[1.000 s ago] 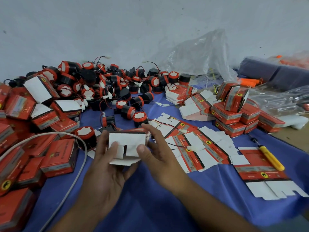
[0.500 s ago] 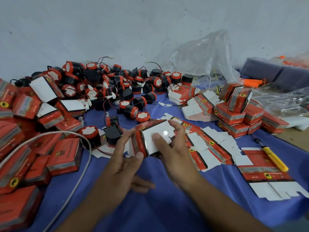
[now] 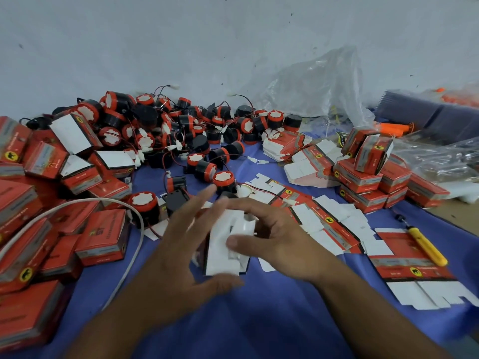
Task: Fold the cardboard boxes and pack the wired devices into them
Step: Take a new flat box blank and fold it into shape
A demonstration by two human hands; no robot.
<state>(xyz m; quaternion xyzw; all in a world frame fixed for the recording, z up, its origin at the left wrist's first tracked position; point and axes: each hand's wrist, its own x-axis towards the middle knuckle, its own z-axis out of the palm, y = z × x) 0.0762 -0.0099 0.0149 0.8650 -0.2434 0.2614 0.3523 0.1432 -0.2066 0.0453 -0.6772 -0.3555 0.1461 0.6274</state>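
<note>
**Q:** What sits at the centre of the scene?

**A:** A half-folded box [image 3: 223,244], white flaps toward the viewer, above the near middle of the tabletop [image 3: 259,320]. The right hand [image 3: 280,239] grips it, thumb pressed on a flap and fingers curled over its far edge. The left hand [image 3: 181,244] is spread with straight fingers at the box's left side; whether it touches the box cannot be told.

**Q:** How far along is the task?

**A:** Closed boxes [image 3: 103,234] are heaped at the left, and stacked boxes [image 3: 363,177] stand at the far right; their contents are hidden. A large pile of wired devices [image 3: 181,130] lies loose at the far side. Flat blanks [image 3: 324,221] lie just right of the hands. The task is probably no more than midway. This box has flaps left to tuck, and no device shows inside it.
</note>
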